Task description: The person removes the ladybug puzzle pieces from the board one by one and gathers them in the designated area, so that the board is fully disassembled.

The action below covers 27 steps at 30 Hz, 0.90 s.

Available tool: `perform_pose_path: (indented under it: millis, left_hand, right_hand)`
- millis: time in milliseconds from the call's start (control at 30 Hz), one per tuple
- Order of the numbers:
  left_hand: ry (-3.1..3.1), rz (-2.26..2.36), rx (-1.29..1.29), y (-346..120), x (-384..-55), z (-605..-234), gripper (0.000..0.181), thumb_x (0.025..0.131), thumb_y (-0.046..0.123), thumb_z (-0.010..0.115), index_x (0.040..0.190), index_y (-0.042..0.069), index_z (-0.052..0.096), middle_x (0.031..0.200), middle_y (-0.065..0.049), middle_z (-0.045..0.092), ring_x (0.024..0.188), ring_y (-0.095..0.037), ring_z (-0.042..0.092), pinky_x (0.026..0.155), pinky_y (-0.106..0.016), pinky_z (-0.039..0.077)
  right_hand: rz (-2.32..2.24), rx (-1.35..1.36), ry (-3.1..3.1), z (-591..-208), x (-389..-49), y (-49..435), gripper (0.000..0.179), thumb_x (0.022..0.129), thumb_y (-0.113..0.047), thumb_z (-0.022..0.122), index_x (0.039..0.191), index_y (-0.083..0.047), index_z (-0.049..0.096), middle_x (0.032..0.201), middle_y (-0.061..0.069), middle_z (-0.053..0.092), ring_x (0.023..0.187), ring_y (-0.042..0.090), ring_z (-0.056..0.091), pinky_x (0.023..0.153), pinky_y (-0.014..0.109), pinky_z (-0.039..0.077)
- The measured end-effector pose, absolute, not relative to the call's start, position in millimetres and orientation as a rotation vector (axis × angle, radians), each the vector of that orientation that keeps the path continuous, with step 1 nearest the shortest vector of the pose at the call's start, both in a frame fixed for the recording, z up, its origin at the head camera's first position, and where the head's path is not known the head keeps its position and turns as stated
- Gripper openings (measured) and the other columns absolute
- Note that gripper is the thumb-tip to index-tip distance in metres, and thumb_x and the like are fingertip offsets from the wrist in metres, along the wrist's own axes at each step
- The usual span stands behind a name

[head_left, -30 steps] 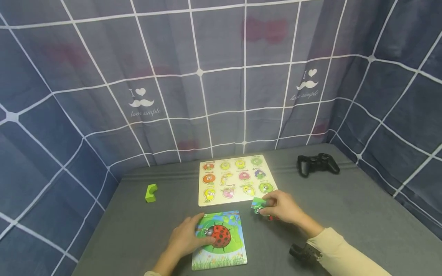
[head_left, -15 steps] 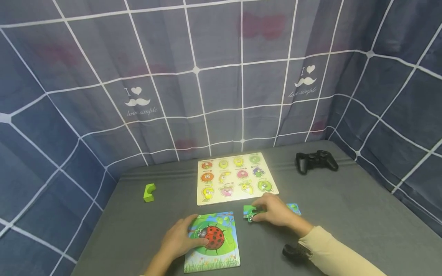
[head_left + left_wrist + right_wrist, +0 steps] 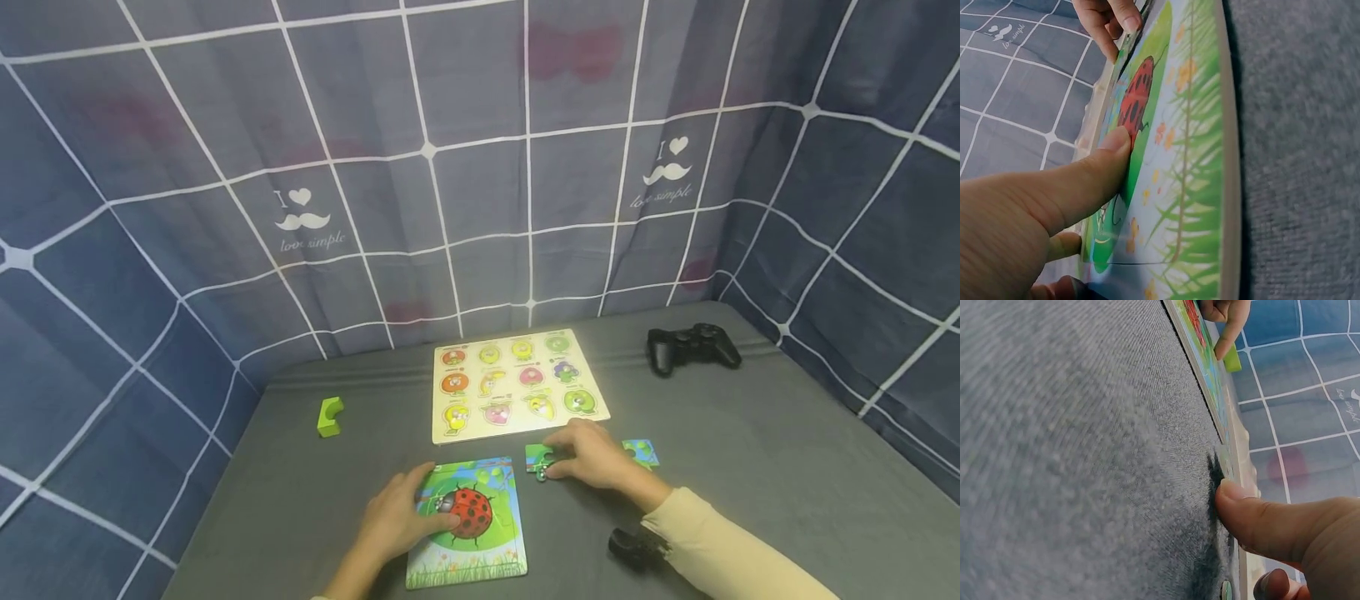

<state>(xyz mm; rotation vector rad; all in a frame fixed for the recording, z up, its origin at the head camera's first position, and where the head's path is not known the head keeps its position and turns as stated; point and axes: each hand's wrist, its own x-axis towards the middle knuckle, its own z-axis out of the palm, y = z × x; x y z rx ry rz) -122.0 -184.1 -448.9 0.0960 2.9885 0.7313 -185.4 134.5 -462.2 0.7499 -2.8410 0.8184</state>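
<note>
Ladybug puzzle (image 3: 471, 529) flat on worktop (image 3: 258, 517), with left edge beneath relaxed left grip (image 3: 401, 515); green puzzle piece (image 3: 536, 457) pinched in right grip (image 3: 591, 456), near upper right corner of puzzle; fruit board (image 3: 513, 393) just beyond.

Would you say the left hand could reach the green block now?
Probably yes: nothing stands between the left hand and the green block, though that hand holds the ladybug puzzle.

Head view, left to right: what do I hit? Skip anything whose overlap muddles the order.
Lime-green arch block → left hand → ladybug jigsaw puzzle → right hand → black gamepad.
</note>
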Motion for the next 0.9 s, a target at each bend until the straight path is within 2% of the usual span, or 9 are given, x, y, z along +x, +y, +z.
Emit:
perform_pose_path:
  millis: [233, 467, 900]
  left_hand:
    - [2.972, 0.749, 0.101, -178, -121, -451, 0.092, 0.066, 0.058, 0.083, 0.141, 0.015, 0.052, 0.098, -0.006, 0.059, 0.078, -0.016, 0.051, 0.064, -0.033, 0.041]
    - [2.985, 0.722, 0.123, -172, -116, -446, 0.09, 0.068, 0.057, 0.082, 0.14, 0.013, 0.052, 0.104, -0.009, 0.06, 0.084, -0.019, 0.055, 0.071, -0.04, 0.044]
    - [2.971, 0.719, 0.152, -173, -116, -444, 0.091, 0.068, 0.057, 0.082, 0.14, 0.012, 0.051, 0.101, -0.007, 0.059, 0.081, -0.016, 0.052, 0.071, -0.039, 0.043]
  right_hand:
    - [0.773, 0.709, -2.887, -458, -185, 137, 0.041, 0.071, -0.032, 0.085, 0.107, -0.015, 0.076, 0.096, -0.005, 0.07, 0.087, 0.011, 0.058, 0.078, 0.029, 0.045]
    - [0.803, 0.713, -2.897, -460, -187, 135, 0.045, 0.071, -0.032, 0.085, 0.11, -0.013, 0.075, 0.094, -0.004, 0.07, 0.082, 0.007, 0.053, 0.071, 0.023, 0.041]
    - [0.775, 0.684, -2.931, -456, -185, 132, 0.048, 0.071, -0.027, 0.085, 0.115, -0.012, 0.073, 0.102, 0.0, 0.071, 0.088, 0.013, 0.058, 0.077, 0.03, 0.046]
